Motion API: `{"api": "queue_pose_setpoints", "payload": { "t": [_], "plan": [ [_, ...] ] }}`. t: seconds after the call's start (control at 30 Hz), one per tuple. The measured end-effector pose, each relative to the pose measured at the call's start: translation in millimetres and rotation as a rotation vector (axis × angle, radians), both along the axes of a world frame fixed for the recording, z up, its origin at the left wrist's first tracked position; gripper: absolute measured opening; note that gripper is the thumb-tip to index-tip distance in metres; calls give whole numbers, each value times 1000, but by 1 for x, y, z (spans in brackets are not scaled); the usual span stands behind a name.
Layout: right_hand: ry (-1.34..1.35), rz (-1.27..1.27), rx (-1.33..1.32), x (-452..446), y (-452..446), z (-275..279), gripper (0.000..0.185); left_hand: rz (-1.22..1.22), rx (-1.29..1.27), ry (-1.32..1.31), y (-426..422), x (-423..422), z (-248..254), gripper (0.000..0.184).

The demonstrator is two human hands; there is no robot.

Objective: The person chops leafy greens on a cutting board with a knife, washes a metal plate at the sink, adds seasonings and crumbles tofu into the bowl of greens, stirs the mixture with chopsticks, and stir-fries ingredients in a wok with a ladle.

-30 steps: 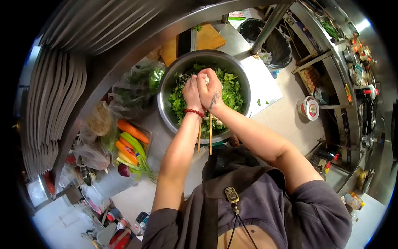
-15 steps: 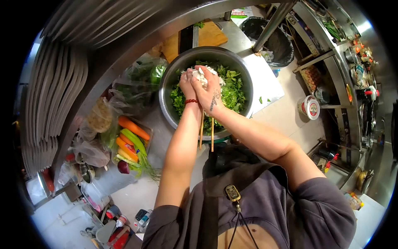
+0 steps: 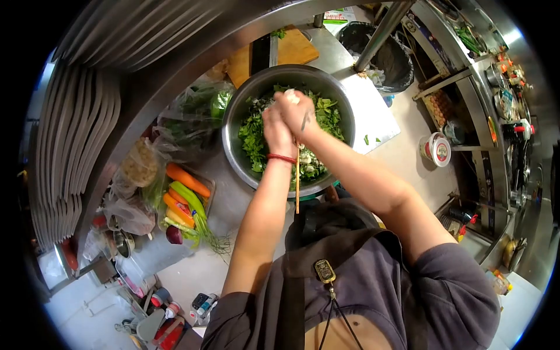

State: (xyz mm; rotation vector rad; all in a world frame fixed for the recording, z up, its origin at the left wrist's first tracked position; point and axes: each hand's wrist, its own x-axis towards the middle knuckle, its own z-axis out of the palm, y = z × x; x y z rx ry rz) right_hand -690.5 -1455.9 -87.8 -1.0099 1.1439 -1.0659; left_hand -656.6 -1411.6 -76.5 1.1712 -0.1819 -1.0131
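A large steel bowl [image 3: 231, 146] holds chopped green leaves [image 3: 254, 143] with pale bits among them. Over its middle, my left hand [image 3: 276, 128] and my right hand [image 3: 298, 115] are pressed together. A white clump [image 3: 293, 98] shows at the fingertips of my right hand, partly hidden by the fingers. What lies between the palms is hidden. A red bracelet [image 3: 282, 158] circles my left wrist. A wooden chopstick [image 3: 297, 181] stretches from below my hands over the bowl's near rim.
Behind the bowl lie a wooden cutting board [image 3: 297, 49] and a cleaver [image 3: 273, 51]. Carrots [image 3: 188, 179], a green pepper [image 3: 186, 198] and bagged greens [image 3: 195, 119] are at the left. A black-lined bin [image 3: 394, 67] and a white tub [image 3: 435, 150] stand at the right.
The broad white pile seen at my hands half a second ago is now mostly out of sight between them. Pale bits now show on the greens near my wrists. Only one chopstick is clearly visible.
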Motion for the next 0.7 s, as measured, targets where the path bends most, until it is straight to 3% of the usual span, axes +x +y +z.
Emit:
{"api": "queue_pose_setpoints", "payload": {
  "t": [0.03, 0.07, 0.17, 0.33, 0.4, 0.47, 0.53, 0.57, 0.67, 0.7],
  "plan": [
    [113, 101, -91, -5, 16, 15, 31, -66, 122, 43, -2, 16, -5, 28],
    [318, 40, -335, -1, 30, 5, 32, -268, 159, -198, 0, 32, -22, 32],
    [470, -8, -518, -3, 40, 8, 26, -91, 122, 229, 7, 17, 18, 31],
    [392, 60, -382, -4, 12, 17, 26, -62, 49, 290, 7, 8, 14, 26],
    [361, 173, -73, -8, 2, 25, 31, -62, -60, 240, 10, 6, 9, 23],
    [415, 172, -93, -4, 17, 31, 34, -55, -22, 238, 6, 14, 11, 23],
    [358, 30, -413, 3, 40, 16, 32, -65, 153, 128, 5, 24, 11, 25],
    [324, -48, -580, 5, 44, 9, 30, -79, 91, 154, 4, 33, -9, 29],
    [345, 113, -280, -1, 26, 16, 30, 9, 142, 260, 4, 16, -8, 30],
    [365, 91, -309, 3, 19, 18, 35, 1, 136, 256, 2, 12, -5, 30]
  ]
}}
